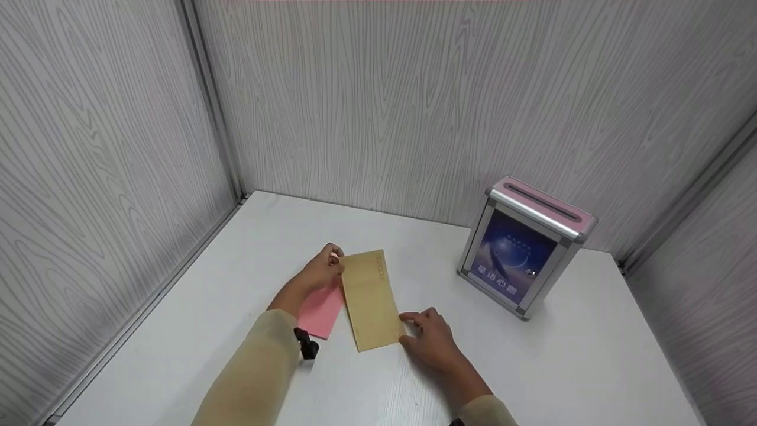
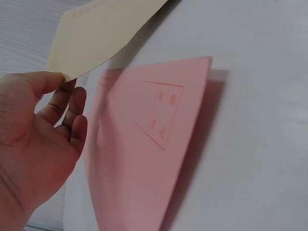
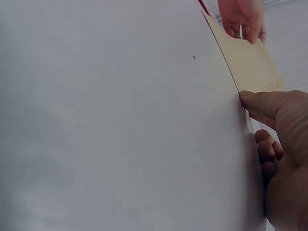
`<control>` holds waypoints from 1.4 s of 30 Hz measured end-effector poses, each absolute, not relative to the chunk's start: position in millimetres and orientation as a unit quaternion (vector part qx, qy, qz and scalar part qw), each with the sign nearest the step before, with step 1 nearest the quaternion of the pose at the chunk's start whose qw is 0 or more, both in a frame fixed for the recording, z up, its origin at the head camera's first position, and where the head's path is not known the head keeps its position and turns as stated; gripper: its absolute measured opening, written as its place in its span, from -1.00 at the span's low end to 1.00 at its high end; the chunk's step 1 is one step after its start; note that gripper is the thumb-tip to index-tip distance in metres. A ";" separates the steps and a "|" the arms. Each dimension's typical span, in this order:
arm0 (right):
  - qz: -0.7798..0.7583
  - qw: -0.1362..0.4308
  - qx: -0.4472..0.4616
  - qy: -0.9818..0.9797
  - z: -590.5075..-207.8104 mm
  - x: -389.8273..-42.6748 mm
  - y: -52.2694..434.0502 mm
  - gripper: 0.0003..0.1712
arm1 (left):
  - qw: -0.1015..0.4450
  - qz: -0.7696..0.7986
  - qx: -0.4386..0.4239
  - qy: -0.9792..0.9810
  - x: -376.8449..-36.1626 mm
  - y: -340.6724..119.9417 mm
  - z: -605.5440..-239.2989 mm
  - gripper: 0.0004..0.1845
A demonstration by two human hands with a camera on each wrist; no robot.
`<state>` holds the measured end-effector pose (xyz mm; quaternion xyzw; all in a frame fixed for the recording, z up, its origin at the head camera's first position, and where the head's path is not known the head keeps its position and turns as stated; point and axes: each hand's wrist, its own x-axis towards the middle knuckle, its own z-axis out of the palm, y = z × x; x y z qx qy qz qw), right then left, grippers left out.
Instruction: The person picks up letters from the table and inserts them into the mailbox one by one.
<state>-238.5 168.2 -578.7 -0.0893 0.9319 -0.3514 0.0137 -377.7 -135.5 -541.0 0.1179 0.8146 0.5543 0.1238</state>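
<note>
A tan envelope [image 1: 371, 300] lies slanted over the white table [image 1: 568, 367], lifted a little off it. My left hand [image 1: 336, 261] pinches its far left corner between thumb and fingers. My right hand [image 1: 409, 329] grips the near right edge, thumb on top and fingers curled under. Under the tan envelope's left side a pink envelope [image 1: 321, 311] lies flat. In the left wrist view the pink envelope [image 2: 144, 144] shows red printed squares, and the tan envelope [image 2: 98, 31] hangs above it from my left hand [image 2: 65, 82]. The right wrist view shows my right hand [image 3: 250, 113] on the tan envelope [image 3: 252, 62].
A metal-framed box [image 1: 523, 248] with a pink slotted top and a blue picture front stands at the back right of the table. Grey wood-grain walls [image 1: 378, 100] close in the left, back and right sides. A black wrist strap [image 1: 306, 344] sits on my left sleeve.
</note>
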 end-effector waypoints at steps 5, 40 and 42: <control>-0.347 0.011 -0.089 0.934 -580.8 -239.1 167.6 -0.47 | 0.115 0.581 0.108 0.798 -373.0 -133.6 -531.1 -0.74; -0.431 0.071 -0.077 0.896 -577.5 -241.4 179.2 -0.82 | 0.045 0.596 0.137 0.790 -321.6 -107.3 -473.3 -0.76; -0.439 0.079 -0.079 0.892 -577.0 -241.4 180.6 -0.83 | 0.043 0.596 0.140 0.790 -320.7 -106.2 -472.6 -0.76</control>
